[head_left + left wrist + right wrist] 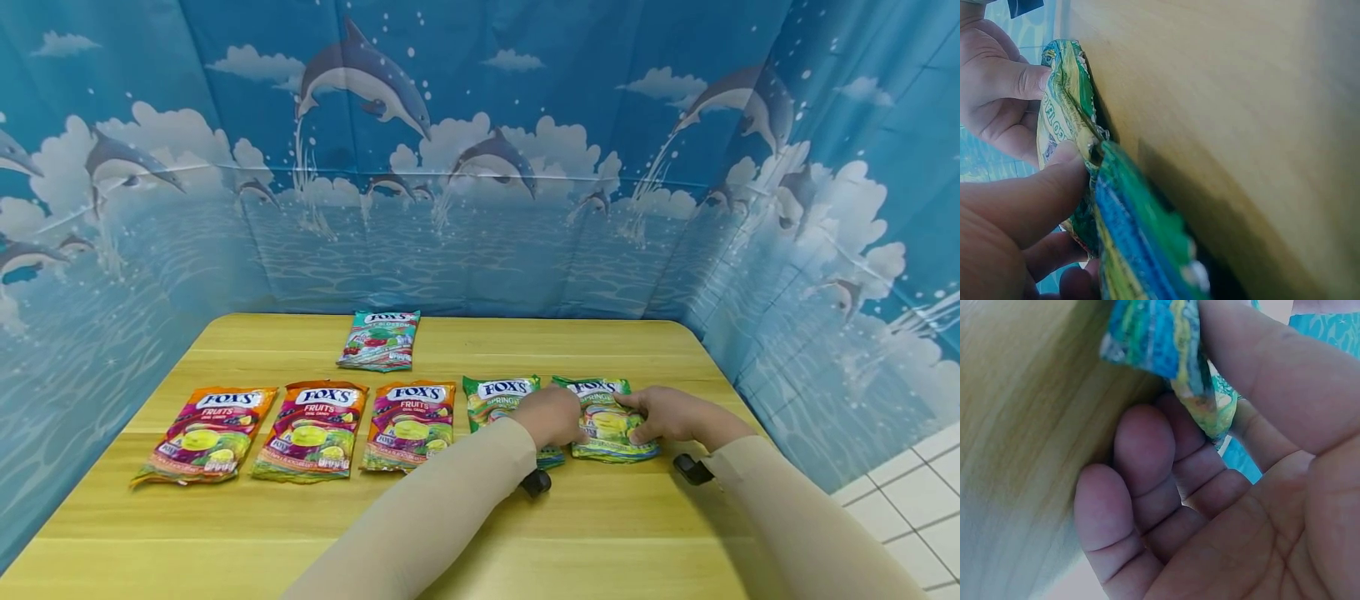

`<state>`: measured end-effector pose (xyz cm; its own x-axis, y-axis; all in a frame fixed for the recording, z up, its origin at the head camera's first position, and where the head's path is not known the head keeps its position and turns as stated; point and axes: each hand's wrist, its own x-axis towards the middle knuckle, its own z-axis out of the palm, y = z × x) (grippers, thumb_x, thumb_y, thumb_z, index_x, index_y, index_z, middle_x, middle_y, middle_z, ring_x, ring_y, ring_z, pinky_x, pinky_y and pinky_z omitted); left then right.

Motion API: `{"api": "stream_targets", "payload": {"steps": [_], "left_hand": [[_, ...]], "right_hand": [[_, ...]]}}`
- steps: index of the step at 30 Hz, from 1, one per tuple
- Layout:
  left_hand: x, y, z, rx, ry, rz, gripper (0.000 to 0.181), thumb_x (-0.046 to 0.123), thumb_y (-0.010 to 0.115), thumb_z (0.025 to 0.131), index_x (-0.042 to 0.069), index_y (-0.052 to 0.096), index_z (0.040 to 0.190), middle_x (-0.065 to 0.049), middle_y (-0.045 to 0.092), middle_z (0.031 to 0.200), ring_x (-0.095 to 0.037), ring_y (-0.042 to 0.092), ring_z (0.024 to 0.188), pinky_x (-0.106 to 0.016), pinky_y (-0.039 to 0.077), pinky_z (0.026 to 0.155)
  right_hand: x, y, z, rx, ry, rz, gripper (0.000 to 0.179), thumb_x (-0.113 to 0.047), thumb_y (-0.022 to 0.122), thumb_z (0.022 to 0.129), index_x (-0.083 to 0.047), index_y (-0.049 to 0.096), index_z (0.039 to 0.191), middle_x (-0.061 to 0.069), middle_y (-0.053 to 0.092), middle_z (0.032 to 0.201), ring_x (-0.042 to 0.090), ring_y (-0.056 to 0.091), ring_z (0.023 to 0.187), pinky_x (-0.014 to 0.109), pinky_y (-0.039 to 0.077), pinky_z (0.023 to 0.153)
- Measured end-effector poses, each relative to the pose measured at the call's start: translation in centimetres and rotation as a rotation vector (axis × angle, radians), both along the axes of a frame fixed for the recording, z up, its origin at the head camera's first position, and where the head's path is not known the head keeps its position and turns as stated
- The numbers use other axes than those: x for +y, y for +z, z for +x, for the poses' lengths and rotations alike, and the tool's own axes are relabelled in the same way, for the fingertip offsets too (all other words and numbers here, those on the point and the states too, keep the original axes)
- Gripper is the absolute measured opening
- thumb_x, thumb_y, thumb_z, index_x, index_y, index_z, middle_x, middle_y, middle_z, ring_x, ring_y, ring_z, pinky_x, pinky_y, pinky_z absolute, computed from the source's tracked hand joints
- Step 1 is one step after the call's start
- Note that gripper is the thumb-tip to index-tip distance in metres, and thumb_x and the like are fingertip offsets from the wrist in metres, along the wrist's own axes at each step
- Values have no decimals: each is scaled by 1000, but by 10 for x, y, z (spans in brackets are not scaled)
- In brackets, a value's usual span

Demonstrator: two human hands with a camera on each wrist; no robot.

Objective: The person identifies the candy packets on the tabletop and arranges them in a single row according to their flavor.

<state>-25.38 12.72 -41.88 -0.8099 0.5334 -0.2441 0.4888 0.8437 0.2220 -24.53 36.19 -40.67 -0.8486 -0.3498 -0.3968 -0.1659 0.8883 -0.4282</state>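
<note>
My right hand (671, 414) grips the right edge of the rightmost green candy bag (607, 433), labelled FOX'S Spring. In the right wrist view, the thumb (1285, 375) lies on the bag's face and the fingers (1144, 440) curl by its edge. My left hand (551, 414) pinches the same bag at its left side; its thumb (1054, 187) presses the wrapper in the left wrist view. Partly hidden behind the left hand and sleeve is a second green candy bag (498, 389), flat on the table.
Three orange-and-purple FOX'S Fruits bags (206, 433) lie in a row on the left of the wooden table (225, 542). Behind them lies a teal candy bag (378, 342). A dolphin-print curtain (480, 242) surrounds the table's back and sides.
</note>
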Motion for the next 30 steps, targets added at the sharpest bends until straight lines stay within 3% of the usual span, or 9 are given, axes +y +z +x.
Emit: {"api": "stream_targets", "payload": {"steps": [13,17,20,22,24,25,27,28,30], "left_hand": [[-1,2,3,-1,-44,4,36,47,71,99,23,72,72,7,75,93,-13,68,100,-30,55,78],[-3,5,1,5,-82,-5,46,48,70,100,22,65,63,8,60,65,-10,60,70,-28,51,68],[-12,7,-8,3,-68,29,54,51,69,101,22,56,57,6,45,54,-10,46,51,-29,48,60],[-23,12,-15,12,-51,64,45,52,68,101,21,66,68,7,61,68,-9,55,62,-28,52,66],[-37,20,-24,30,-24,80,37,53,66,102,19,78,99,5,76,104,-10,69,96,-30,58,84],[-46,24,-28,40,-9,90,40,53,65,102,18,76,118,4,74,126,-13,67,116,-33,58,95],[-67,34,-36,47,22,120,58,51,64,104,20,57,153,1,55,159,-20,46,150,-39,49,115],[-78,38,-41,55,39,127,66,51,63,104,20,47,160,1,49,164,-22,36,158,-41,43,121],[-103,43,-52,67,68,151,67,49,62,105,19,43,162,-3,46,166,-25,35,158,-44,39,125]], "right_hand": [[-7,4,2,15,-10,61,84,-17,83,90,7,40,158,33,56,147,50,60,129,46,59,93],[-15,9,3,33,-29,140,82,-16,83,91,5,42,158,34,58,145,34,69,103,38,53,76],[-27,17,1,51,-38,193,80,-14,82,90,4,43,157,39,50,147,23,61,85,37,47,70],[-36,22,0,77,-32,218,78,-16,80,92,5,43,157,42,44,149,26,62,86,39,50,72],[-46,27,-4,128,-22,226,77,-20,79,94,6,43,157,44,41,150,34,67,101,44,55,79],[-52,29,-6,156,-18,227,76,-23,78,96,5,42,157,43,41,151,41,67,110,48,57,84],[-68,32,-11,204,-15,204,75,-28,74,100,3,40,159,42,40,154,51,59,128,57,55,96],[-76,33,-15,223,-16,181,74,-29,72,101,2,39,160,41,39,156,53,55,132,60,53,100],[-95,35,-21,260,-22,140,73,-32,69,104,-2,37,163,37,38,160,53,49,140,63,49,107]]}}
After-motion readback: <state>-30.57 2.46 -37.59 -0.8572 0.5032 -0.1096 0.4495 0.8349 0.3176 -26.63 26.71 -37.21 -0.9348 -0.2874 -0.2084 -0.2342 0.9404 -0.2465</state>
